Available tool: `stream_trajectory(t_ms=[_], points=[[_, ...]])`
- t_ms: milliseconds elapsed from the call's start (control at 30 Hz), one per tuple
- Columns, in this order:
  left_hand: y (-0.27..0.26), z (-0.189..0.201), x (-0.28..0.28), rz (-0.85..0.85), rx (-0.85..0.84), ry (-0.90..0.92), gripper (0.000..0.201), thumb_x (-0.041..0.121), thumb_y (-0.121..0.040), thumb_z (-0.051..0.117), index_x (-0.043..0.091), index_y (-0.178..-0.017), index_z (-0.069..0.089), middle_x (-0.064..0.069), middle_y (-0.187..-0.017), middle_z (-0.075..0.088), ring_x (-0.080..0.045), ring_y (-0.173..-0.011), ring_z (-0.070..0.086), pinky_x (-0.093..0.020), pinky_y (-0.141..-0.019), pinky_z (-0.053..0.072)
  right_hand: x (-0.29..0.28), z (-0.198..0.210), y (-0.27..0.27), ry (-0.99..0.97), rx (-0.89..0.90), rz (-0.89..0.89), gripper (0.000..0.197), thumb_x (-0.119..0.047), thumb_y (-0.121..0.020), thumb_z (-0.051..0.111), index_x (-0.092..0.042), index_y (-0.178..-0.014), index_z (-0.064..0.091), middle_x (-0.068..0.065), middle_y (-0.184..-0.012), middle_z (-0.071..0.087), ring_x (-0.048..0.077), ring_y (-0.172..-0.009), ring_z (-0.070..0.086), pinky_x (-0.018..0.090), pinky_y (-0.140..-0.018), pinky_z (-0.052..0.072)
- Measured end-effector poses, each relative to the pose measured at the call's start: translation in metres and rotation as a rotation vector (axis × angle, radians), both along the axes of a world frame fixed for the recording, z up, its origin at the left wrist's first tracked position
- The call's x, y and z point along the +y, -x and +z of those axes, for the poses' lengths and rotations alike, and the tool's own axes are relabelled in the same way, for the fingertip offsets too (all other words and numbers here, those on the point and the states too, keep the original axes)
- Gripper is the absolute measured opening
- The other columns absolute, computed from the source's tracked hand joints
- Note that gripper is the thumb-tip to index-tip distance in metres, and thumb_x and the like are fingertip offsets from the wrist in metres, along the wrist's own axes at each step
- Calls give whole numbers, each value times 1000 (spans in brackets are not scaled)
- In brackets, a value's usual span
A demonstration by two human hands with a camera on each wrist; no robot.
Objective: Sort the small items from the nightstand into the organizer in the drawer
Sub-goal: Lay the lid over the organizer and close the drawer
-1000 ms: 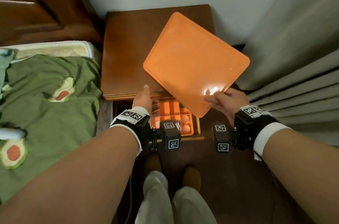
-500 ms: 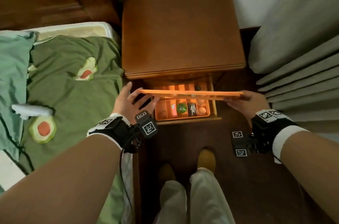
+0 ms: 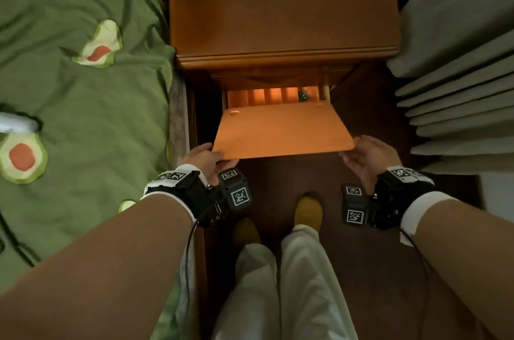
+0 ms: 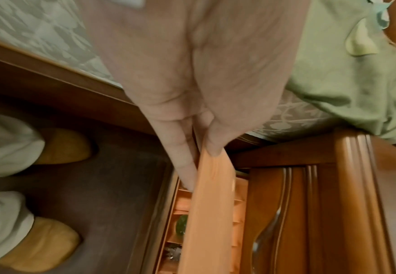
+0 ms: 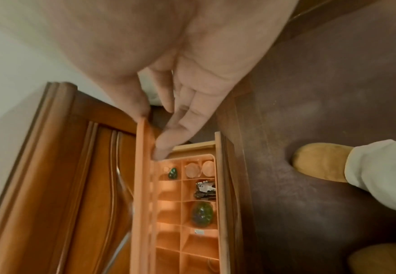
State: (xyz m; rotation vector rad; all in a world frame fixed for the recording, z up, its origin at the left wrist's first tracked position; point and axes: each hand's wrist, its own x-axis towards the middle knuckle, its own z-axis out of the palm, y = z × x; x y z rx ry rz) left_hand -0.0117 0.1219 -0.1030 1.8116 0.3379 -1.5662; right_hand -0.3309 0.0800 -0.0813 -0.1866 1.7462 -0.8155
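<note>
An orange flat lid [image 3: 281, 131] slopes over the orange compartment organizer [image 3: 267, 95] in the open drawer. Its far edge is down near the organizer and its near edge is raised. My left hand [image 3: 215, 157] pinches the lid's near left corner, and my right hand [image 3: 356, 149] pinches the near right corner. In the right wrist view the lid [image 5: 142, 185] stands over compartments that hold a large green egg-shaped stone [image 5: 202, 214], a small green stone [image 5: 173, 173], two round discs [image 5: 193, 170] and a dark metal bundle [image 5: 205, 190]. The left wrist view shows thumb and fingers on the lid's edge [image 4: 206, 204].
The wooden nightstand top [image 3: 281, 5] is bare. A bed with a green avocado-print cover [image 3: 83, 89] lies close on the left. Grey curtains [image 3: 450, 75] hang at the right. My feet in yellow slippers [image 3: 308, 210] stand on the dark floor before the drawer.
The lid was held over the nightstand by my right hand, then taken in both hands and lowered level. Now it tips down over the organizer. My head has leaned further down.
</note>
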Motion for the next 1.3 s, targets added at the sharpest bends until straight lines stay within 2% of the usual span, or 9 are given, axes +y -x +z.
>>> stream_trajectory(t_ms=[133, 300, 567, 633, 767, 833, 1067, 1200, 1300], points=[[-5, -28, 3, -106, -24, -50, 47, -8, -97, 46, 17, -136, 56, -19, -96, 73, -36, -99, 70, -53, -99, 52, -5, -22, -8, -51, 92, 232, 26, -4, -95, 59, -8, -120, 66, 10, -81, 69, 12, -64, 63, 22, -56, 52], [-1, -56, 0, -116, -39, -28, 51, -7, -98, 43, 24, -135, 59, -17, -104, 68, -33, -77, 78, -55, -110, 41, -19, -63, -12, -156, 86, 293, 25, 0, -92, 61, -16, -110, 67, 11, -78, 69, 13, -60, 62, 23, -54, 50], [19, -88, -19, 43, -97, -18, 65, -22, -92, 39, 23, -132, 63, -21, -120, 64, -38, -110, 63, -50, -86, 59, -31, -112, 6, -192, 433, 584, 38, -16, -82, 68, -33, -116, 71, -3, -111, 71, 19, -97, 66, 35, -89, 54], [20, -101, -26, -26, -194, -31, 59, -20, -91, 45, 23, -125, 67, -13, -109, 66, -28, -97, 66, -37, -72, 63, -37, -116, 8, -176, 493, 647, 39, -17, -83, 68, -32, -119, 69, -4, -109, 68, 17, -97, 62, 29, -84, 47], [22, -119, -41, -246, -395, -29, 55, -4, -89, 54, 33, -128, 66, -1, -116, 71, -17, -96, 68, -26, -85, 57, -59, -131, 4, -161, 541, 693, 37, -13, -85, 66, -26, -120, 67, -3, -102, 64, 16, -91, 59, 25, -79, 43], [23, -123, -47, -318, -451, -24, 54, -1, -90, 53, 33, -132, 63, 1, -115, 72, -17, -100, 69, -19, -77, 53, -72, -143, 2, -163, 551, 674, 39, -11, -85, 66, -26, -121, 66, -4, -104, 65, 17, -92, 61, 26, -76, 43], [25, -148, -69, -538, -609, -14, 55, 11, -89, 65, 29, -139, 55, -2, -123, 68, -15, -91, 63, -14, -58, 44, -103, -178, -1, -194, 633, 879, 39, -11, -80, 62, -30, -114, 61, 2, -113, 63, 22, -93, 60, 30, -71, 48], [32, -153, -73, -533, -587, -109, 58, 14, -86, 71, 21, -141, 53, -7, -133, 64, -26, -118, 61, -24, -85, 47, -98, -194, -1, -205, 666, 950, 35, -20, -82, 66, -26, -116, 61, 0, -108, 57, 21, -91, 55, 29, -72, 44], [37, -155, -73, -598, -596, -160, 61, 15, -84, 74, 17, -142, 52, -8, -138, 60, -26, -124, 58, -22, -84, 42, -87, -199, 2, -222, 706, 979, 26, -23, -82, 66, -28, -107, 61, 3, -111, 63, 23, -91, 58, 29, -73, 43]])
